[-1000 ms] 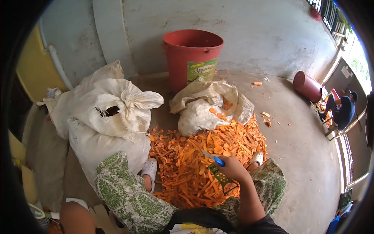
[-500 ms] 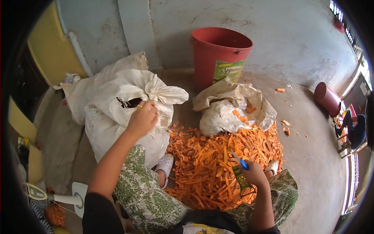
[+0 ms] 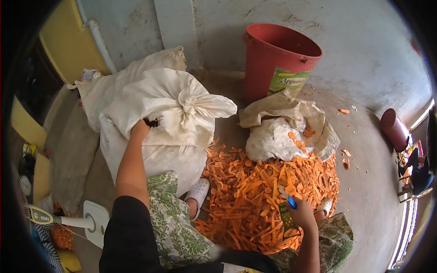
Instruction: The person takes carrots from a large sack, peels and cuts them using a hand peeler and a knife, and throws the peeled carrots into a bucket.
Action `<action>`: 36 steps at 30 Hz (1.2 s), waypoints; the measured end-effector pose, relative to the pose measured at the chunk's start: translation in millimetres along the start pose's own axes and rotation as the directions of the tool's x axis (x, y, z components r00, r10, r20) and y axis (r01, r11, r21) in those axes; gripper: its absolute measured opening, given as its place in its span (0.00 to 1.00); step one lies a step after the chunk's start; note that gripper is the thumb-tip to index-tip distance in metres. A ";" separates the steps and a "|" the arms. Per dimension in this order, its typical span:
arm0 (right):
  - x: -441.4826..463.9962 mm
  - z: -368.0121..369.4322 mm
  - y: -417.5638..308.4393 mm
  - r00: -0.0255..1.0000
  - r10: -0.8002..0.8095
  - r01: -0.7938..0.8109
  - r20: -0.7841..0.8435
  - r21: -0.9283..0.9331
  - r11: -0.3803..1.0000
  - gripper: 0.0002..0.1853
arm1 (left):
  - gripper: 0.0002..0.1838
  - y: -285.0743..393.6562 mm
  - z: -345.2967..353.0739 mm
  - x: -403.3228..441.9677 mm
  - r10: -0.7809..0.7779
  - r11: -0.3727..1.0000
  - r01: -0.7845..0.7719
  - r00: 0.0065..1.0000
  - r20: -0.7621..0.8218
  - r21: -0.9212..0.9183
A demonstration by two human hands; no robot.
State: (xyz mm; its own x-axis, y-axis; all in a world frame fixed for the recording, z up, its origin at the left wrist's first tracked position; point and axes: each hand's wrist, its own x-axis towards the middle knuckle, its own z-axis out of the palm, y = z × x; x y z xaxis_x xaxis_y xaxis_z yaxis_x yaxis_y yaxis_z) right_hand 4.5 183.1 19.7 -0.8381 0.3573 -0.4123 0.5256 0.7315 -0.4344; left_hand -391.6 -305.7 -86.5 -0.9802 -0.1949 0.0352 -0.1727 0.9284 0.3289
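My left hand (image 3: 140, 129) reaches through a torn hole into a tied white woven sack (image 3: 170, 159). Its fingers are hidden inside, as are the sack's contents. My right hand (image 3: 303, 214) is closed around the blue handle of a small knife (image 3: 290, 202), the blade pointing up and left. A green patterned object (image 3: 286, 219) with a dark cord hangs at that hand; its kind is unclear. Under the knife spreads a large heap of carrot pieces (image 3: 246, 195), cut into sticks and rounds, between my feet.
Behind the heap lies a slumped sack (image 3: 268, 141) with carrot rounds on it. A red bucket (image 3: 261, 68) stands by the wall, and a smaller tub (image 3: 394, 129) lies tipped at right. A white scale (image 3: 94, 223) is at lower left. Another person (image 3: 419, 173) sits far right.
My left hand has gone from the outside of the sack, near its knot, down into the hole. My right hand still grips the knife. The camera view has shifted slightly.
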 end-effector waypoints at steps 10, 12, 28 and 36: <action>21.9 16.1 -2.0 0.999 -0.044 0.044 -0.007 0.038 0.998 0.10 | 0.20 -19.5 13.1 12.0 -0.172 0.946 0.120 0.973 0.154 0.300; 22.5 16.3 -8.7 0.999 -0.031 0.030 0.011 0.031 0.999 0.10 | 0.18 -18.1 10.9 12.4 -0.193 0.931 0.109 0.957 0.217 0.350; 25.9 21.5 -8.7 0.999 -0.030 0.030 0.020 -0.006 1.000 0.09 | 0.30 -17.7 27.4 26.5 -0.306 0.883 0.171 0.917 0.257 0.438; 19.2 13.8 -12.9 0.996 -0.072 0.073 -0.048 0.008 0.997 0.09 | 0.24 74.4 -90.4 1.9 0.244 0.934 -0.272 0.960 0.139 0.234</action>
State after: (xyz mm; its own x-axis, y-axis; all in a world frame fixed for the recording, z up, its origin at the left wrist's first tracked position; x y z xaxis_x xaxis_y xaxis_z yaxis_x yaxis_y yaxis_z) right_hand -16.3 172.5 6.4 -0.8799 0.3312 -0.3406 0.4644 0.7509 -0.4696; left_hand -397.5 -265.6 23.3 -0.9963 0.0839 -0.0171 0.0824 0.9936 0.0769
